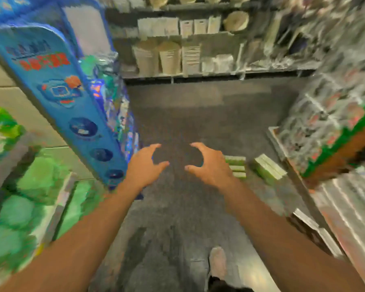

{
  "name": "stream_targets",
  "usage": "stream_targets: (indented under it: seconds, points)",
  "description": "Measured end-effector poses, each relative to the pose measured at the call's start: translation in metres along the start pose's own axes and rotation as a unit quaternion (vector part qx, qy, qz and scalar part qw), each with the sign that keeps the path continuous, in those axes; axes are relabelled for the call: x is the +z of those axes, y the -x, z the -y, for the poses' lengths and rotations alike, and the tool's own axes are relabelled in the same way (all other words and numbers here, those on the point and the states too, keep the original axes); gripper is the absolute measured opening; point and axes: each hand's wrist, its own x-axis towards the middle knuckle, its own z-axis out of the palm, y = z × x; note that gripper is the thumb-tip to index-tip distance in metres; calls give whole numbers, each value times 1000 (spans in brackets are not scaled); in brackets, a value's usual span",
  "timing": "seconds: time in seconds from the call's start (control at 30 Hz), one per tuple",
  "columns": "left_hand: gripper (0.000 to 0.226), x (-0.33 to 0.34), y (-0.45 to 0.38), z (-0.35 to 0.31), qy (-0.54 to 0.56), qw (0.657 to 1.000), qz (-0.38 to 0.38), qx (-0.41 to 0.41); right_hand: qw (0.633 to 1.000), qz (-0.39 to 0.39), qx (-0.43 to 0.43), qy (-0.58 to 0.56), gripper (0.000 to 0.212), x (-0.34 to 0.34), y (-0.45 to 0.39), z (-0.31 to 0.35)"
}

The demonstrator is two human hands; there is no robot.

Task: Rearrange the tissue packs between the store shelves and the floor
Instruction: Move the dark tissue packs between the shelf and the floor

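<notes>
Tissue packs (235, 167) — green and white — lie stacked on the grey floor (198, 114), a second stack (269, 169) just beside them near the right shelf (316, 144). Left hand (142, 165) and right hand (212, 164) hover apart, each grip curved wide and holding nothing.

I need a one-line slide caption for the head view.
Both empty hands, left hand and right hand, reach over grey floor toward green-and-white tissue packs.

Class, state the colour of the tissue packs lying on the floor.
Green and white, seen in the head view: tissue packs.
</notes>
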Motion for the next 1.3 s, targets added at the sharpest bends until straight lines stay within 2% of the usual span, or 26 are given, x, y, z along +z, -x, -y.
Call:
stream_targets:
  seconds: [0.13, 0.23, 0.33, 0.47, 0.6, 0.73, 0.97, 1.13, 1.2, 1.3]
  points:
    - [62, 97, 21, -123, 3, 989, 88, 117, 984, -85, 156, -32, 71, -64, 111, -116]
    - [58, 170, 50, -219, -3, 972, 156, 178, 963, -145, 224, -25, 70, -112, 196, -195]
    - [64, 245, 78, -311, 3, 954, 226, 199, 935, -161, 314, -27, 71, -159, 270, -272]
    - [62, 339, 120, -430, 20, 927, 284, 246, 898, -210, 384, -44, 70, -221, 356, -367]
    - [63, 415, 157, -507, 29, 902, 346, 255, 862, -224, 454, -36, 67, -259, 411, -441]
    - [66, 471, 136, -536, 11, 894, 373, 246, 851, -193, 486, -51, 70, -265, 403, -506]
    - [71, 574, 6, -545, -38, 887, 393, 240, 843, -136, 514, -85, 74, -238, 280, -622]
    - [75, 706, -87, -531, -94, 852, 447, 256, 824, -99, 555, -62, 74, -186, 196, -751]
    - [76, 769, -110, -514, -128, 833, 476, 252, 817, -73, 569, -54, 74, -150, 175, -810]
    - [74, 870, -133, -479, -114, 827, 498, 235, 815, -40, 577, -29, 72, -84, 156, -900]
